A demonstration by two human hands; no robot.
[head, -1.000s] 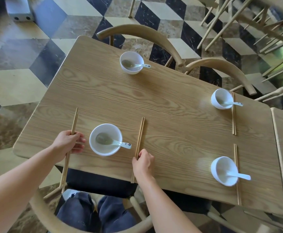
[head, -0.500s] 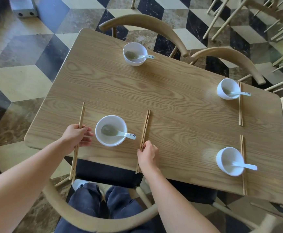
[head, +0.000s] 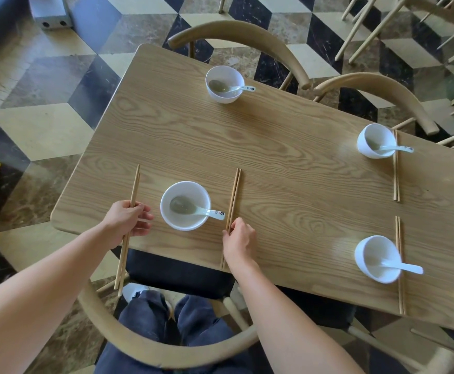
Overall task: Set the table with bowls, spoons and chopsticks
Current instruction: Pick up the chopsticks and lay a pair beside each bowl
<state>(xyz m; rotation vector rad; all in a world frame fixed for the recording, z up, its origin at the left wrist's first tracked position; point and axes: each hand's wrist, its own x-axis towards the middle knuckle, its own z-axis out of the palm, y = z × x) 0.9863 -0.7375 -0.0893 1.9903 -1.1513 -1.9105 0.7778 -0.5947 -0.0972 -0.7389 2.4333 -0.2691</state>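
Chopsticks are in both our hands at the lower left of the frame. Our left hand [head: 128, 222] curls its fingers round the left pair [head: 134, 184], which lies on the table [head: 288, 171] just left of the near bowl [head: 186, 224] and overhangs the near edge. Our right hand [head: 240, 244] pinches the lower part of the right pair [head: 235, 193], which lies flat on the wood just right of that bowl. A spoon [head: 201, 211] rests in the near bowl, with its handle pointing toward the right pair. At upper centre the far bowl [head: 224, 97] holds a spoon too. At the right edge, the upper right bowl [head: 363, 147] and the lower right bowl [head: 363, 255] each hold a spoon, with chopsticks lying along their right sides.
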